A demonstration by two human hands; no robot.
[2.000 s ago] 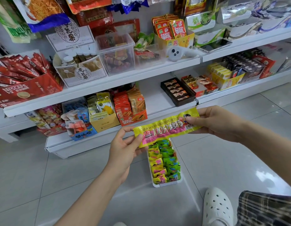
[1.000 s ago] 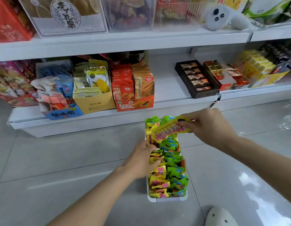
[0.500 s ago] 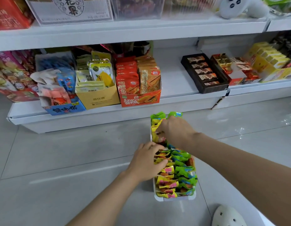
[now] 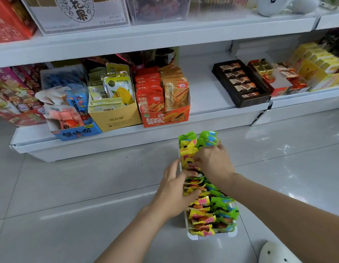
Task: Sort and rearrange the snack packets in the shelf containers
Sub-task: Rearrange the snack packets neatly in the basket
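A narrow white tray (image 4: 212,236) stands on the tiled floor in front of the bottom shelf. It holds two rows of upright snack packets, yellow-pink ones (image 4: 200,217) on the left and green-blue ones (image 4: 223,205) on the right. My right hand (image 4: 214,164) reaches down into the far half of the tray, thumb and fingers curled round a yellow packet (image 4: 186,155) standing in the left row. My left hand (image 4: 176,188) rests against the left row just nearer to me, fingertips touching the packet tops.
The bottom shelf (image 4: 108,143) carries an orange packet box (image 4: 164,116), a yellow carton (image 4: 115,118), a blue box (image 4: 77,131) and a black chocolate tray (image 4: 240,82), with a gap between the orange box and the black tray. A white shoe (image 4: 274,253) is at the lower right.
The long yellow packet, held stretched between both hands two seconds ago, has been brought down into the tray's left row. Both hands now sit among the packets, and the view has moved closer.
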